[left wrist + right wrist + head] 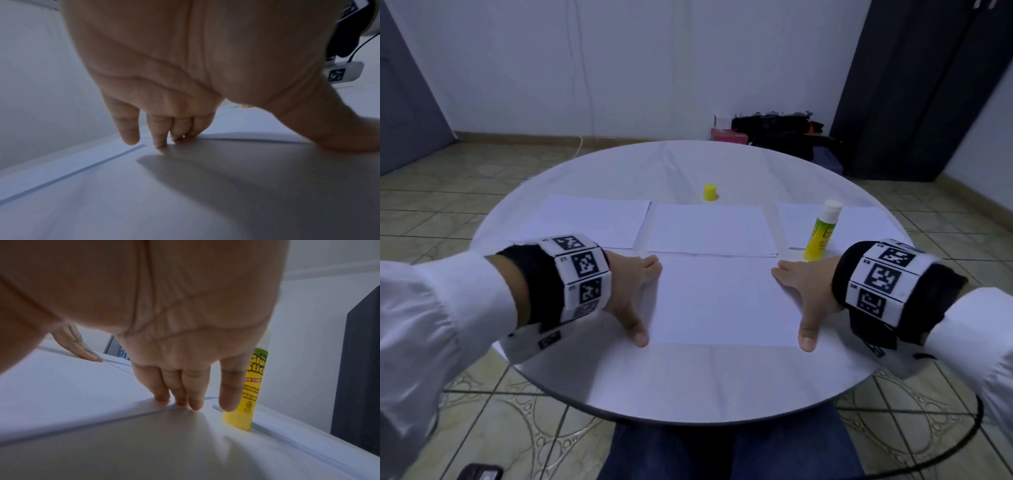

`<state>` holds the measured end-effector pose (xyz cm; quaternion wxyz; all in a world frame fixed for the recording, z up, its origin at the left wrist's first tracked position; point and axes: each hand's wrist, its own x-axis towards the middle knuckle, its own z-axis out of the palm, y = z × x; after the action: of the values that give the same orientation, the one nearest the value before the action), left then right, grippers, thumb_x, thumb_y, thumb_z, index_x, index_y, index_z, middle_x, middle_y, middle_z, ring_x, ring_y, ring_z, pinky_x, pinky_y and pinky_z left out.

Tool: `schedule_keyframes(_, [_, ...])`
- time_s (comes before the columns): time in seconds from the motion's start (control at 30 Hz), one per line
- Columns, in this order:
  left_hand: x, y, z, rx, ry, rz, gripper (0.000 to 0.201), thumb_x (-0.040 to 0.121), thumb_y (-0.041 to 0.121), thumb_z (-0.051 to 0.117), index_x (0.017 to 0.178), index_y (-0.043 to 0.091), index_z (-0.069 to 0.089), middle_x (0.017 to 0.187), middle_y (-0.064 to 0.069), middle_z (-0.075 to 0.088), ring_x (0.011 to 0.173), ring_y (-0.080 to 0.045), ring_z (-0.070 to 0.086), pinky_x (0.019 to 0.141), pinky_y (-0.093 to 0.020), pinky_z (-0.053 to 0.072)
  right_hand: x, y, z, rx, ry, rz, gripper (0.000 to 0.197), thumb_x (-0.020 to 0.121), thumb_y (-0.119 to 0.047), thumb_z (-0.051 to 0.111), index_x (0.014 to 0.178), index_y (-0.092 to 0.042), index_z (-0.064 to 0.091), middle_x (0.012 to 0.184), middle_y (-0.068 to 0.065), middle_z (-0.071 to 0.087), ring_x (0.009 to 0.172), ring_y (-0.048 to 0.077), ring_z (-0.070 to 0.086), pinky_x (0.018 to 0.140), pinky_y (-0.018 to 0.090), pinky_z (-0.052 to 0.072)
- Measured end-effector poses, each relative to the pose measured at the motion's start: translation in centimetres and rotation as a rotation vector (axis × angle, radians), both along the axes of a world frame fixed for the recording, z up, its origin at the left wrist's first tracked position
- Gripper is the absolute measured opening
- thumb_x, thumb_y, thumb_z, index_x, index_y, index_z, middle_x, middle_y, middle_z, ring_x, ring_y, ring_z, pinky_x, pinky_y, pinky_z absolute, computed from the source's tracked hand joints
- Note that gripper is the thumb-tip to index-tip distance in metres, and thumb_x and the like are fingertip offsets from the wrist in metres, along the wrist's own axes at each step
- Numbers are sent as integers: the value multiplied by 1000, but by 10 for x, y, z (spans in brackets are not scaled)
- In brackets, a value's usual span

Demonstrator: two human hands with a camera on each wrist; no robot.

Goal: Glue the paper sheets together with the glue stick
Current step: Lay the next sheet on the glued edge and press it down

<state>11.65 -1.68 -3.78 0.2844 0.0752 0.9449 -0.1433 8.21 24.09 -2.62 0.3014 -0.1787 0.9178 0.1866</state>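
A white paper sheet (722,301) lies flat on the round table in front of me. My left hand (635,294) rests at its left edge, fingers (160,136) straight with tips on the far corner and thumb along the near side. My right hand (803,298) mirrors it at the right edge, its fingertips (180,395) touching the paper. An uncapped yellow glue stick (822,230) stands upright just beyond my right hand, also seen as the glue stick (246,391) in the right wrist view. Its yellow cap (710,193) stands further back at the centre.
Three more paper stacks lie behind the sheet: left stack (592,221), middle stack (710,229), right stack (859,222) under the glue stick. The white round table (688,383) ends close to my lap. Bags and a dark cabinet stand on the floor beyond.
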Motion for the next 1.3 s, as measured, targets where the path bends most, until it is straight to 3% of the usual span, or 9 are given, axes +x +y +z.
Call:
schedule_keyframes(0.13, [0, -16, -7, 16, 24, -12, 134, 60, 70, 74, 152, 21, -10, 161, 5, -1, 147, -17, 14, 117, -43, 19, 1, -9, 2, 66, 41, 34, 118, 60, -53, 82, 148, -11, 15, 150, 1, 27, 137, 23, 30, 109, 38, 31])
schedule_keyframes(0.2, [-1, -17, -9, 4, 39, -33, 134, 59, 72, 72, 152, 22, -9, 161, 9, -7, 148, -14, 5, 119, -44, 15, 5, -17, 4, 95, 65, 69, 102, 61, -53, 82, 139, -8, 34, 137, 1, 45, 123, 22, 46, 87, 29, 42])
schedule_keyframes(0.27, [-2, -17, -10, 3, 52, -50, 132, 59, 73, 71, 153, 21, -7, 160, 12, -8, 148, -13, 0, 119, -43, 13, 11, -29, 6, 97, 94, 123, 84, 64, -50, 81, 128, -10, 45, 127, 0, 54, 114, 21, 54, 69, 25, 39])
schedule_keyframes(0.4, [-3, -16, -8, 35, 64, -63, 132, 58, 71, 74, 153, 18, -1, 160, 9, -3, 148, -12, 2, 119, -40, 13, 34, -65, 8, 100, 171, 268, 74, 73, -56, 69, 126, -14, 40, 126, 1, 49, 116, 23, 50, 88, 39, 36])
schedule_keyframes(0.57, [-4, -7, -6, 30, 81, -81, 125, 56, 67, 78, 151, 12, 18, 159, 2, 13, 146, -15, 12, 117, -35, 18, 59, -109, 6, -127, 88, 485, 66, 95, -42, 47, 150, -22, 18, 155, -3, 19, 139, 21, 27, 108, 42, 27])
schedule_keyframes(0.7, [-3, 0, -5, -25, 75, -148, 107, 59, 71, 74, 143, 15, 40, 156, -2, 20, 145, -18, 12, 115, -35, 21, 62, -137, -5, -165, 16, 555, 58, 98, -40, 42, 149, -17, 24, 154, -4, 19, 133, 23, 35, 99, 33, 34])
schedule_keyframes(0.8, [-4, 1, -4, -16, 73, -222, 87, 60, 70, 73, 129, 20, 53, 141, -4, 40, 140, -19, 20, 109, -32, 25, 48, -140, -9, -171, 29, 488, 68, 93, -47, 48, 148, -15, 25, 154, 0, 20, 134, 22, 35, 100, 33, 34])
schedule_keyframes(1.0, [-5, -3, -3, -14, 87, -97, 125, 57, 68, 77, 151, 10, 18, 159, 1, 15, 146, -14, 15, 118, -34, 18, 8, -89, -5, -124, -8, 220, 112, 78, -57, 66, 152, -16, -8, 159, -4, -12, 147, 16, 1, 116, 33, 6])
schedule_keyframes(1.3, [-11, -11, -7, 49, 75, -25, 134, 36, 74, 80, 145, 18, 25, 152, 3, 27, 139, -17, 29, 114, -39, 28, -6, 2, -1, -76, -62, -50, 130, 67, -50, 79, 150, -18, -15, 157, -8, -19, 146, 13, -6, 117, 31, 2])
